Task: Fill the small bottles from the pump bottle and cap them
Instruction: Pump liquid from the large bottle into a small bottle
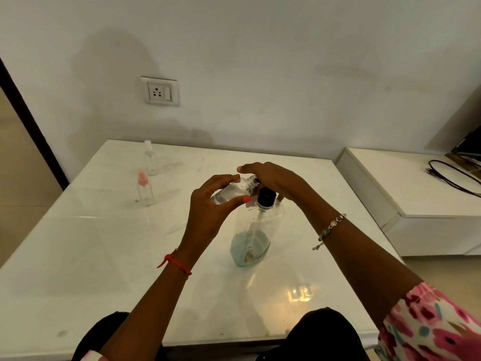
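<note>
Knees in dark cloth [325, 332] sit at the near edge of the white bench [78, 256], whose glossy near half lies bare. Further in, the pump bottle [253, 235] stands upright near the middle, long axis vertical, clear-walled, with pale blue liquid low in its base and a black collar at its neck. The right hand [273, 181] lies palm-down over the pump head, fingers curved around it. The left hand [208, 204] pinches a small bottle [231, 192] between thumb and fingertips; this clear, uncapped bottle lies tilted nearly flat, its threaded mouth pointing right and slightly up toward the pump's spout, which the right hand hides. Whether liquid is flowing cannot be told.

Beyond and to the left, well apart from the hands, a pink-capped bottle [144, 188] stands upright and looks empty, and behind it a clear-capped bottle [150, 158] stands upright near the far edge. Open bench surrounds both. The far edge meets the wall, and the right edge faces a low white cabinet [416, 204] across a narrow gap.
</note>
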